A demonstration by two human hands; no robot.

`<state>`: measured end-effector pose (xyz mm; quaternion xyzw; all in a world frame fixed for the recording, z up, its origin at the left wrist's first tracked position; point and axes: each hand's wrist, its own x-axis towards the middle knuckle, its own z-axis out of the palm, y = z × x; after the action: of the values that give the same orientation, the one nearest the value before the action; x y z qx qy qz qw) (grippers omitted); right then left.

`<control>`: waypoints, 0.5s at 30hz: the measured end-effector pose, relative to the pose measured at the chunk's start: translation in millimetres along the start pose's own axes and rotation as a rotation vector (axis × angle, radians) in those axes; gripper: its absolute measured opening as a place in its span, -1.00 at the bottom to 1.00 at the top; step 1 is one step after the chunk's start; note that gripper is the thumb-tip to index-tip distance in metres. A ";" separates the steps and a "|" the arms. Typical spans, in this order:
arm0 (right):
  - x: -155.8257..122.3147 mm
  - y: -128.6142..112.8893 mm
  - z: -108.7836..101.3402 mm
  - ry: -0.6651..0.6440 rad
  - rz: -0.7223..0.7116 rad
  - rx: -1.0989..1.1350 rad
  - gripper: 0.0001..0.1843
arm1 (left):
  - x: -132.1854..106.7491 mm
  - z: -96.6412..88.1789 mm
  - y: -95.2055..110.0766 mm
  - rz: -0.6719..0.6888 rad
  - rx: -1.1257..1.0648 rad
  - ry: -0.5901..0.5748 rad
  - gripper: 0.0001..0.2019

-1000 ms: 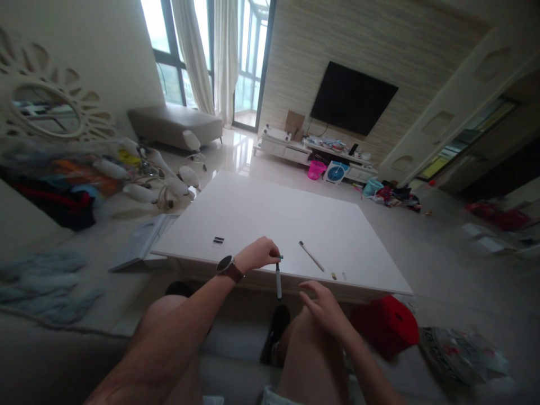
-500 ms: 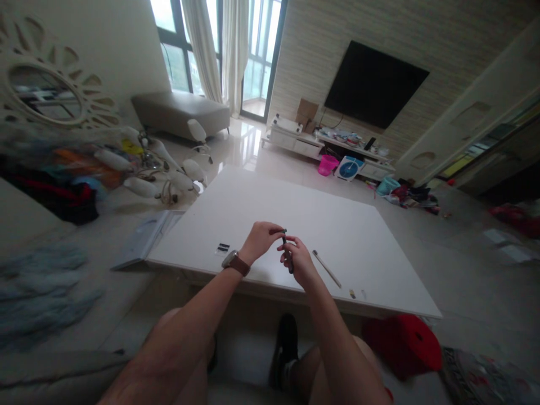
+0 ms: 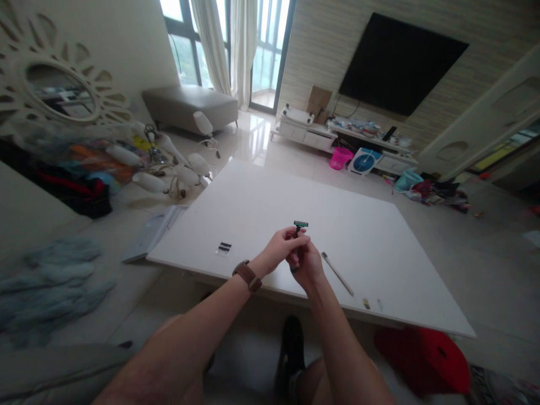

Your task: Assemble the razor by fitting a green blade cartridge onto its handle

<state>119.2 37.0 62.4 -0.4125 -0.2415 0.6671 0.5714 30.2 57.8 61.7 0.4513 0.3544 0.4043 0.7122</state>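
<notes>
Over table [image 3: 253,202]: L hand [image 3: 279,251] + R hand [image 3: 309,265] grip razor [image 3: 301,224] upright.

Home living room: wall television [image 3: 400,67], sofa [image 3: 189,107], curtains [image 3: 228,45].

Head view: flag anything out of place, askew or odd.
A chandelier lies on the floor left of the white table, not hung. Clutter is strewn by the TV stand. The razor in the left hand and right hand looks intact.

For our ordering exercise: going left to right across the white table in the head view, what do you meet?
Small black piece → left hand and right hand gripping a razor → thin stick → two tiny bits.
</notes>
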 end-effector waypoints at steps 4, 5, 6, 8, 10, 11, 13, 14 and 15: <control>4.1 10.8 2.9 0.025 -0.010 0.021 -0.59 | 3.0 9.9 -8.6 -0.048 -0.096 0.108 -0.62; 5.3 14.6 3.3 0.045 -0.003 0.027 -0.59 | 4.3 10.0 -12.7 -0.050 -0.101 0.144 -0.65; 6.7 18.5 3.8 0.070 0.010 0.039 -0.59 | 5.6 9.4 -16.9 -0.060 -0.111 0.167 -0.67; 9.6 25.7 5.3 0.133 0.041 0.072 -0.59 | 8.2 6.8 -24.0 -0.094 -0.134 0.203 -0.68; 11.9 31.8 7.2 0.193 0.051 0.094 -0.61 | 10.1 3.3 -28.1 -0.123 -0.141 0.215 -0.69; 12.6 34.4 8.1 0.218 0.046 0.096 -0.63 | 10.6 1.4 -29.1 -0.130 -0.136 0.214 -0.69; 12.7 38.9 9.5 0.253 0.024 0.096 -0.68 | 10.6 -1.7 -29.4 -0.133 -0.134 0.191 -0.70; 12.2 40.6 10.0 0.261 0.015 0.097 -0.70 | 10.0 -2.8 -29.1 -0.133 -0.147 0.178 -0.70; 11.3 42.1 10.3 0.262 0.009 0.098 -0.71 | 9.1 -3.5 -28.6 -0.132 -0.167 0.172 -0.70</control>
<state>86.9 39.7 31.6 -0.4690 -0.1302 0.6208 0.6146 38.3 59.5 32.6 0.3300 0.4083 0.4216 0.7394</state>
